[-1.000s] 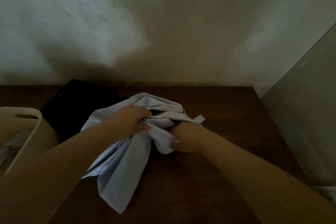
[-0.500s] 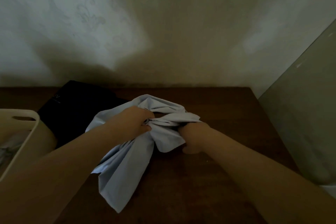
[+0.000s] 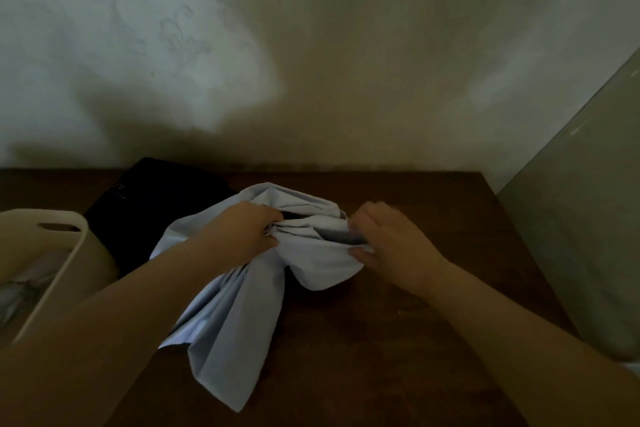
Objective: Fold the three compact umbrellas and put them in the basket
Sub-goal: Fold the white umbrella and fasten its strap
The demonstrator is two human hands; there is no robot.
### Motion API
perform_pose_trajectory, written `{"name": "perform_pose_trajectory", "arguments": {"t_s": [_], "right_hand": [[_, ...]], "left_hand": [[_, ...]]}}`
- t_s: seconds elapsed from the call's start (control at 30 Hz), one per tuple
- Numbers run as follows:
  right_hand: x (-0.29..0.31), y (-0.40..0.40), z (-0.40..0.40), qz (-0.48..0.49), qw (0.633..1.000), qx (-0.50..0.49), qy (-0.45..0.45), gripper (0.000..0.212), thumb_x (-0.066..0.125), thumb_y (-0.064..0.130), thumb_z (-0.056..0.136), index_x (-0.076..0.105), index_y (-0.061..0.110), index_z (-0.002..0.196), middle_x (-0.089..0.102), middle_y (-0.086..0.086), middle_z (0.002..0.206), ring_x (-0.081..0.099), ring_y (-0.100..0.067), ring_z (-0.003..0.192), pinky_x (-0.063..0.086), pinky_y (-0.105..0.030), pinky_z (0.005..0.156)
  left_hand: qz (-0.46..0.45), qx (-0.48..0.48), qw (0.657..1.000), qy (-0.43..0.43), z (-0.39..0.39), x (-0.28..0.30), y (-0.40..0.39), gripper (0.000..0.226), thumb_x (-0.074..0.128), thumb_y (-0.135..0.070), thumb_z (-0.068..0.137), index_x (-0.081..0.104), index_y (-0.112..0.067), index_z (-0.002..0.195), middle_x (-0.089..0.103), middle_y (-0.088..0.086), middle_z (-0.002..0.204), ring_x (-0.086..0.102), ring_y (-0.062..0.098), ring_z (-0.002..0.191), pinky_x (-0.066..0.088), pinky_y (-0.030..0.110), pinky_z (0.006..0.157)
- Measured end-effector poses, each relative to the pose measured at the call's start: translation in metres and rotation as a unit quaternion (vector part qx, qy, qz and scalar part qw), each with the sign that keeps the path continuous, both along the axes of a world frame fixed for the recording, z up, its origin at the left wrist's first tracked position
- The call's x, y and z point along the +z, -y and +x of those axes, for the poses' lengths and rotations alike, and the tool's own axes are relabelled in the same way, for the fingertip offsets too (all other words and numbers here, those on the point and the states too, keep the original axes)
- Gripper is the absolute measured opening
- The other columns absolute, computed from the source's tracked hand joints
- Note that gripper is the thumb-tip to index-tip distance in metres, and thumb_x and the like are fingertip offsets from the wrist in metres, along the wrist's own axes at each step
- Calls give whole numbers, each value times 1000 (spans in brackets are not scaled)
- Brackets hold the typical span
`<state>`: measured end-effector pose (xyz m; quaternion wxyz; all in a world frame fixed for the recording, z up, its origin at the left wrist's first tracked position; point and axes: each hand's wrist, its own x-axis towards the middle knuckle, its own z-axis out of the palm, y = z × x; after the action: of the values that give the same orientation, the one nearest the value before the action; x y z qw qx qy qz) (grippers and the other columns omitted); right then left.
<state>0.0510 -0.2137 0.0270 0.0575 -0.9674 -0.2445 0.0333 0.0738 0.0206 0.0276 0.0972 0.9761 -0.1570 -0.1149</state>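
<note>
A pale blue compact umbrella point(image 3: 235, 322) lies crumpled on the dark wooden table point(image 3: 398, 357), its loose cloth trailing toward me. My left hand point(image 3: 239, 232) grips the bunched cloth near its middle. My right hand point(image 3: 391, 243) pinches a fold of the same cloth at its right end, thumb under and fingers over. A black umbrella point(image 3: 149, 204) lies behind and to the left, partly under the blue cloth. The beige basket point(image 3: 69, 274) stands at the left edge; something pale point(image 3: 20, 291) lies inside it, too dim to identify.
A wall runs along the table's far edge. A grey-green panel point(image 3: 581, 236) rises at the right, close to the table's right side. Bare wood shows in front of and to the right of my hands.
My right hand has lifted from a fist beside the cloth and now pinches its right fold. The cloth bundle has been pulled tighter between the hands. My left hand has hardly moved.
</note>
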Motion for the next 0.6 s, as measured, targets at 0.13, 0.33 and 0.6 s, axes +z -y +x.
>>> {"name": "perform_pose_trajectory", "arguments": {"t_s": [0.13,0.33,0.6], "right_hand": [[-2,-13,10,-87,995,-33,-20,49,51,51,91,43,22,130,48,0,124,45,-17,106,38,-31,91],[10,-14,12,-220,955,-30,-195,39,27,37,103,47,17,130,54,-11,126,55,-25,109,45,-35,92],[14,-24,5,24,999,44,-2,45,59,37,90,45,27,131,48,5,126,45,-12,109,39,-25,89]], "left_hand": [[-12,1,1000,-13,-3,1,1,50,52,-34,93,37,-26,140,51,1,135,50,14,118,37,20,96],[-23,9,1000,-6,-5,1,-6,42,52,-33,93,44,-24,134,56,3,130,53,15,114,37,16,87],[5,1,1000,-6,-4,-1,2,44,50,-37,93,43,-23,135,56,3,128,53,16,114,38,19,90]]}}
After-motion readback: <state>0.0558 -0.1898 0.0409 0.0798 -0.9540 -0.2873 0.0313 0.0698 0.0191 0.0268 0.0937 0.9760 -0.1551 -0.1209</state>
